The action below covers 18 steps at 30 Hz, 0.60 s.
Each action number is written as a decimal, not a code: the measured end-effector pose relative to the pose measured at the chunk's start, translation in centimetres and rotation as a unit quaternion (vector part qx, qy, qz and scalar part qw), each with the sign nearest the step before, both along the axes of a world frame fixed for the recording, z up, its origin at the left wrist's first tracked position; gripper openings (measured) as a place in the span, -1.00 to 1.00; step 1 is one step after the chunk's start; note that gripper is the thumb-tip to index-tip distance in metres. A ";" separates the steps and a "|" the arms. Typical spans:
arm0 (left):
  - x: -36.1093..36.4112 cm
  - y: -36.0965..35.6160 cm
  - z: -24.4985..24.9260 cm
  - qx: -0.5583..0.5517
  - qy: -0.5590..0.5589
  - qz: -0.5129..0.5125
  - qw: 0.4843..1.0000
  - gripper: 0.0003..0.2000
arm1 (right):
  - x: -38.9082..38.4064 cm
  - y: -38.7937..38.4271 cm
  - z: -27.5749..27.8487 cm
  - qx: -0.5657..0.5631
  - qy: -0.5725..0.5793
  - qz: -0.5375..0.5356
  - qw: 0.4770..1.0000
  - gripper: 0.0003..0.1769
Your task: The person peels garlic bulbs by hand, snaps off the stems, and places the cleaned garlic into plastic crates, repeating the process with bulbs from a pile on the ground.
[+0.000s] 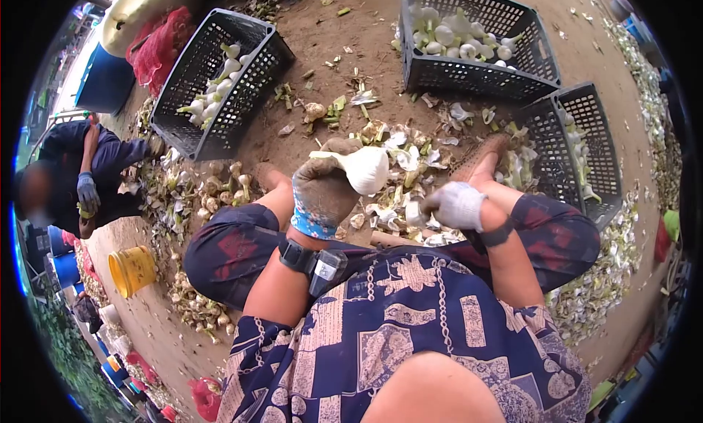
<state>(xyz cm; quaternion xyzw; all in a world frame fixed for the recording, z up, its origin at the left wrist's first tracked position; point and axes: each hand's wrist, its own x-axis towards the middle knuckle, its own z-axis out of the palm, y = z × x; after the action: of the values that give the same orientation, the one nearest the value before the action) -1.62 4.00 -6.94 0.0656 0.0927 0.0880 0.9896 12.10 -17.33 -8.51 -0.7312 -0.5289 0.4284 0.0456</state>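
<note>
Gloved left hand (322,192) clasps a bulb (368,170), its fingers hiding the stalk end; the bulb's long axis lies sideways, fat end jutting right of the grip. Right hand (458,203) is curled closed, contents unclear

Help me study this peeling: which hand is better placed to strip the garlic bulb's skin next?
Probably the right hand: it sits close beside the garlic bulb, which the left hand is gripping.
</note>
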 end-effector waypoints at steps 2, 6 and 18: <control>-0.5 0.9 -1.9 -0.047 0.102 0.073 0.991 -0.65 | 0.3 -1.8 3.6 0.100 0.324 -0.129 0.932 -0.68; 0.0 0.5 -1.5 -0.028 0.107 0.060 0.992 -0.65 | 1.2 0.4 0.9 -0.020 -0.184 -0.261 0.947 -0.30; 1.6 2.8 -4.1 0.221 0.180 0.033 0.958 -0.68 | 7.7 6.8 9.5 0.574 -0.087 -0.271 0.768 -0.48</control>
<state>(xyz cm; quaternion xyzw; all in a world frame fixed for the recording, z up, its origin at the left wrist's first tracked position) -0.06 6.84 -11.01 0.2945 0.2501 0.1258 0.9137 19.81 -10.57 1.03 -0.7158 -0.4578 -0.0510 0.5248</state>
